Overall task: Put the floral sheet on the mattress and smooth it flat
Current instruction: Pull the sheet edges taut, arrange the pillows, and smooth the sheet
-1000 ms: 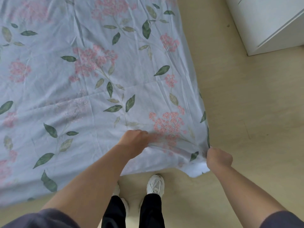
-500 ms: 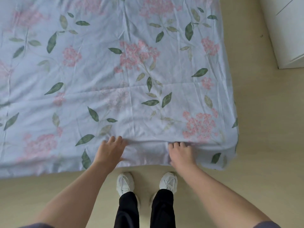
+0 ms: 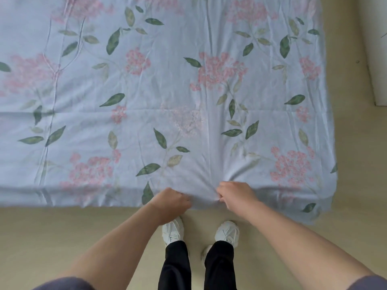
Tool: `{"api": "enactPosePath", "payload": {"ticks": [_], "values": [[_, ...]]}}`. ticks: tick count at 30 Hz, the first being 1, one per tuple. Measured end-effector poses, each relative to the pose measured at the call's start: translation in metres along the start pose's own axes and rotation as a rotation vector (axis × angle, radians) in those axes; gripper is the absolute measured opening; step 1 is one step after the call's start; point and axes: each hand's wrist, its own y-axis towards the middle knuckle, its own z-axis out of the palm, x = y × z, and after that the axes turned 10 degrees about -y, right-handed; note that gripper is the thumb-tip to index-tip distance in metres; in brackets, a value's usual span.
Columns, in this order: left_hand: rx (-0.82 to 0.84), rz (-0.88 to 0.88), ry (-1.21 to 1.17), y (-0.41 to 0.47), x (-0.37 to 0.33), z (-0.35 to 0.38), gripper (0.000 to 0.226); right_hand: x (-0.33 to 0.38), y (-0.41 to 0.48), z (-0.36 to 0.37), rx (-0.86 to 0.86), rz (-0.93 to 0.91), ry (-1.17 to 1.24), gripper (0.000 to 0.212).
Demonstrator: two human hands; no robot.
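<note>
The floral sheet [image 3: 167, 97], pale blue with pink flower clusters and green leaves, lies spread over the low mattress, which it hides completely. Its near edge hangs down to the floor in front of me. My left hand [image 3: 170, 200] and my right hand [image 3: 235, 194] both grip the sheet at that near edge, close together, fingers curled into the cloth. Folds fan out from the bunched fabric between them. Long creases run lengthwise across the sheet on the left and in the middle.
Beige floor [image 3: 62, 237] runs along the near side and the right side of the mattress. A white cabinet [image 3: 377, 49] stands at the right edge. My two white shoes [image 3: 173, 230] stand just short of the sheet's hanging edge.
My hands lay flat on the sheet's near edge half a second ago; now both curl round the cloth, closer together. One second ago they held the right corner. The view has shifted left.
</note>
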Motion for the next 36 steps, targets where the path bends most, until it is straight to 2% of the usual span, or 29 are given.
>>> {"api": "enactPosePath", "payload": {"ticks": [2, 4, 7, 9, 11, 15, 17, 21, 26, 30, 32, 33, 34, 36], "values": [[-0.144, -0.009, -0.003, -0.008, -0.001, 0.012, 0.035, 0.001, 0.003, -0.002, -0.022, -0.005, -0.024, 0.013], [-0.313, -0.158, -0.038, -0.010, 0.012, 0.021, 0.043, 0.004, 0.006, -0.001, -0.095, -0.001, -0.010, 0.014], [-0.470, -0.332, -0.034, -0.015, 0.031, 0.015, 0.039, 0.007, 0.003, 0.006, -0.181, 0.028, 0.148, 0.010], [-0.499, -0.294, -0.080, -0.016, 0.036, 0.013, 0.032, 0.007, 0.000, 0.009, -0.221, 0.098, 0.287, 0.013], [-0.514, -0.235, -0.164, -0.022, 0.039, 0.011, 0.029, 0.008, -0.003, 0.005, -0.251, 0.166, 0.325, 0.013], [-0.515, -0.213, -0.267, -0.023, 0.047, 0.002, 0.024, 0.008, 0.004, -0.010, -0.232, 0.171, 0.278, 0.014], [-0.447, -0.221, -0.323, -0.019, 0.048, 0.003, 0.016, 0.006, 0.006, -0.015, -0.211, 0.165, 0.223, 0.014], [-0.187, -0.203, -0.303, -0.015, 0.032, 0.016, 0.021, 0.015, -0.008, 0.002, -0.065, 0.074, 0.052, 0.008], [-0.132, -0.230, -0.276, -0.011, 0.035, 0.013, 0.017, 0.016, 0.000, 0.007, -0.058, 0.121, 0.031, 0.011], [-0.007, -0.234, -0.261, -0.011, 0.029, 0.004, 0.019, 0.016, 0.001, 0.005, -0.006, 0.067, 0.024, 0.008], [-0.038, -0.208, -0.284, -0.018, 0.032, 0.001, 0.011, 0.018, 0.002, 0.000, 0.015, 0.062, 0.023, 0.016], [-0.131, -0.168, -0.280, -0.024, 0.035, -0.001, 0.007, 0.019, 0.001, -0.003, 0.010, 0.074, 0.029, 0.021], [-0.239, -0.126, -0.252, -0.032, 0.040, 0.000, 0.009, 0.020, 0.000, -0.005, -0.004, 0.083, 0.026, 0.028], [-0.340, -0.136, -0.168, -0.051, 0.052, 0.007, 0.034, 0.025, -0.002, -0.005, -0.071, 0.060, -0.012, 0.044]]}}
